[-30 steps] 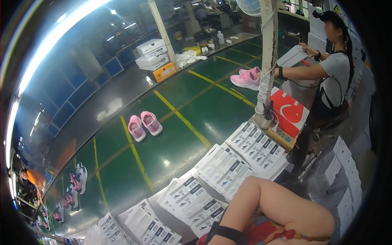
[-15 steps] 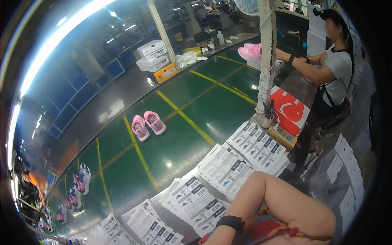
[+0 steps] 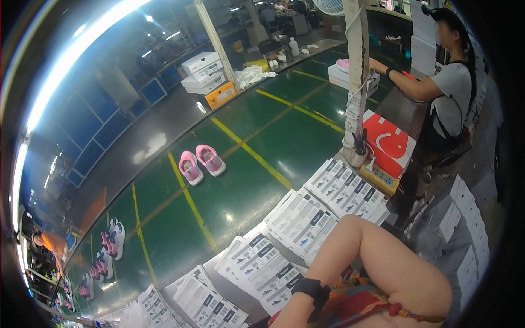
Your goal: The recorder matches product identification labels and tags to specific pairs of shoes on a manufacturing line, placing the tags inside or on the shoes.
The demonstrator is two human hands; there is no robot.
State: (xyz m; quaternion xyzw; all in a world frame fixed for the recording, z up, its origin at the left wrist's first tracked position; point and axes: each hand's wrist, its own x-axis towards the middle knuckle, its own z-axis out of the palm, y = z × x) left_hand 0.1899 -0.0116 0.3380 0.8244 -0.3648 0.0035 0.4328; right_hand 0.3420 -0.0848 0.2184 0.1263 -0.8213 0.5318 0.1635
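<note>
My bent right arm [image 3: 355, 246] reaches in at the lower right, with a black wristband [image 3: 310, 288] above the bottom edge. Below that edge its hand is hidden, so what it holds cannot be seen. No part of my left hand shows. Nearest to the arm lie stacks of printed white label sheets [image 3: 301, 227] along the near side of a green conveyor belt [image 3: 262, 202]. A pair of pink shoes [image 3: 202, 165] stands upright on the belt, apart from my arm.
Dark-and-pink sneakers [image 3: 112, 239] line the belt at left. At right a post [image 3: 354, 82] rises beside a red box [image 3: 388, 143] and a power strip [image 3: 379, 180]. Beyond, a co-worker [image 3: 451, 82] reaches to a white shoebox [image 3: 342, 79]. White boxes [image 3: 465, 218] are stacked at far right.
The pink pair and the sneakers have shifted slightly right and up in view. The co-worker's pink shoes have been lowered to the white shoebox. My right forearm has moved slightly.
</note>
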